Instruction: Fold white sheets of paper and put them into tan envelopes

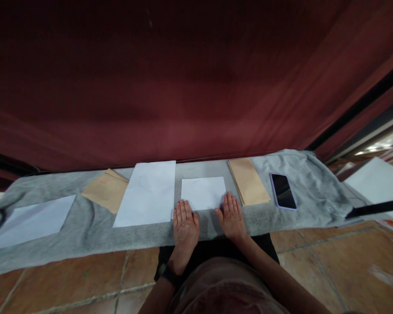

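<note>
A small white sheet of paper (203,192) lies flat in front of me, apparently folded, though its layers cannot be made out. My left hand (185,224) rests flat at its lower left corner, fingers stretched forward. At the lower right corner lies my right hand (232,218), palm down with the thumb apart. Neither hand holds anything. Left of the small sheet is a larger white sheet (147,192), close to my left fingertips. A stack of brown envelopes (249,181) sits just beyond my right hand.
More brown envelopes (106,189) lie partly beside the large sheet, and another white sheet (36,220) is at the far left. A phone (283,191) lies right of the envelope stack. Grey cloth (317,192) covers the narrow table. A dark red curtain (196,87) hangs behind it.
</note>
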Tool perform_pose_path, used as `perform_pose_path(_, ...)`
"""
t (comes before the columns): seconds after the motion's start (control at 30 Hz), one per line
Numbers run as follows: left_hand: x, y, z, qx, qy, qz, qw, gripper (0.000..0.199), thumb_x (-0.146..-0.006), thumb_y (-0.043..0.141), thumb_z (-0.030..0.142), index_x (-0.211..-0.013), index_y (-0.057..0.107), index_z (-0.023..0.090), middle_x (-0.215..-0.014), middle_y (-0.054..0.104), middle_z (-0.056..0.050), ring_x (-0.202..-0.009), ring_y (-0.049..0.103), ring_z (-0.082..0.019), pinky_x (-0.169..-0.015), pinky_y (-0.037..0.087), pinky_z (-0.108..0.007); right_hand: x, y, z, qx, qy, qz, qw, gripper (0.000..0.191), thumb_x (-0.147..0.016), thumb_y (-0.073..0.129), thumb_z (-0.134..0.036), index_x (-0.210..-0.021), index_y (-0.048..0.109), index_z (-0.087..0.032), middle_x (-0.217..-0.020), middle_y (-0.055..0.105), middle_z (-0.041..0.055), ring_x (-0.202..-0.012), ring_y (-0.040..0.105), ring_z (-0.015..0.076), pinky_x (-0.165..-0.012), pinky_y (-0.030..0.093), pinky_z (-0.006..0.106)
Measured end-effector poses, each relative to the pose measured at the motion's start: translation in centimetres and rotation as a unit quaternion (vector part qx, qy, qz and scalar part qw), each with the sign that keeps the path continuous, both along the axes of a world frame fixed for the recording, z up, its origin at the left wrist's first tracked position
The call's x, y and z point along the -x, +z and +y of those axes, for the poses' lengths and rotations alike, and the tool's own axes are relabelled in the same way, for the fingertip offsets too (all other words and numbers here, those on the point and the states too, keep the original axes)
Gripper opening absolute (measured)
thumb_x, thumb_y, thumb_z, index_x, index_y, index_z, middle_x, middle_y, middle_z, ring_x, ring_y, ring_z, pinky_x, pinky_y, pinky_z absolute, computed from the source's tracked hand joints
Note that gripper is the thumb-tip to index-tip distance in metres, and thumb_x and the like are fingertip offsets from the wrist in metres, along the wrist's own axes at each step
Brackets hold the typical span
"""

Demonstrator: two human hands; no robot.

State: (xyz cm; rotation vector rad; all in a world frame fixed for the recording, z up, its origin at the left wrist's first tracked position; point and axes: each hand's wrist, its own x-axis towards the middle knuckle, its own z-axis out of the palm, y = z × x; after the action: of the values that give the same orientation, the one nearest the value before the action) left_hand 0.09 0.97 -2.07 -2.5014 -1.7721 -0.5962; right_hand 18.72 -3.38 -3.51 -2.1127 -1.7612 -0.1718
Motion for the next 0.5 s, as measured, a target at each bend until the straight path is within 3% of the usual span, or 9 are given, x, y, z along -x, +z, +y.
perform_pose_path(0.13,-1.3,0.1,1.5,0.027,-0.113,0.021,0.993,0.059,-0.1,0.034,0.02,-0.158,0.029,0.007,-0.161,0.038,-0.018,-0.153,0.028,-0.027,-0.124,0.029,-0.05,0.6,1.4,1.6,0.017,0.107,0.021,0.994,0.058,-0.108,0.028,-0.039,-0.155,0.038,-0.007,-0.161,0.037,0.0166,-0.15,0.033,0.0285,-0.122,0.03,0.05)
perform_pose_path(0.23,-2.2,-0.2,3.3,0.058,-0.165,0.043,0.984,0.058,-0.101,0.03,0.021,-0.158,0.03,0.008,-0.16,0.038,-0.017,-0.152,0.03,-0.025,-0.124,0.029,-0.048,1.1,2.0,3.3,0.037,0.174,0.038,0.983,0.053,-0.108,0.027,-0.033,-0.154,0.042,-0.013,-0.158,0.044,0.0123,-0.149,0.037,0.0236,-0.122,0.032,0.046)
perform_pose_path(0.5,-2.7,-0.3,7.0,0.079,-0.178,0.065,0.979,0.057,-0.102,0.027,0.023,-0.157,0.033,0.008,-0.163,0.033,-0.015,-0.154,0.024,-0.023,-0.126,0.023,-0.044,1.3,0.9,6.2,0.041,0.14,0.025,0.989,0.049,-0.107,0.035,-0.033,-0.152,0.045,-0.017,-0.157,0.044,0.012,-0.147,0.04,0.0258,-0.122,0.03,0.05)
